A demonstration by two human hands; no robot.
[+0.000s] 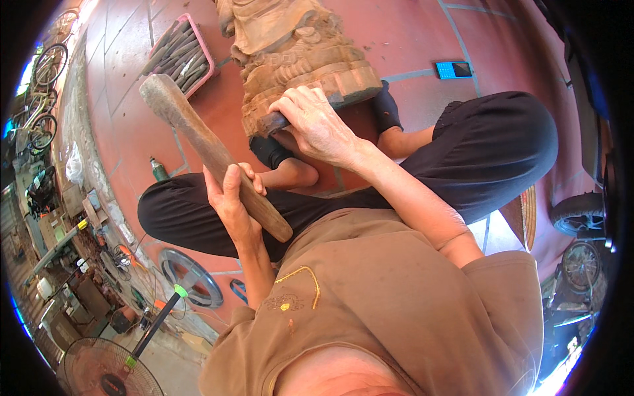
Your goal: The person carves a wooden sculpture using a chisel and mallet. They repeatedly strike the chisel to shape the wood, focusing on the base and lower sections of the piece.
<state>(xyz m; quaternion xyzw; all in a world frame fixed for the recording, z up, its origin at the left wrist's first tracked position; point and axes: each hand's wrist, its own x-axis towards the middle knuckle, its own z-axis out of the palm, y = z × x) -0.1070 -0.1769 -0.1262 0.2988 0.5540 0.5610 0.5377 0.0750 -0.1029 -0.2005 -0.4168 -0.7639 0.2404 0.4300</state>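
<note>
A long wooden mallet (212, 153) slants across my left side, its thick worn end up and away from me. My left hand (231, 198) is closed around its lower part. In front of me a carved wooden statue (290, 49) lies on the tiled floor, its flat base toward me between my feet. My right hand (317, 122) is closed at the near left edge of that base. From its fingers sticks the dark, rounded end of a chisel (272, 123); the rest of this tool is hidden by the hand.
A pink tray (206, 47) full of chisel-like tools stands at the far left. A blue phone (454, 70) lies on the floor at the right. A small green bottle (159, 169) is beside my left knee. A standing fan (109, 369) and bicycles (49, 66) are along the left.
</note>
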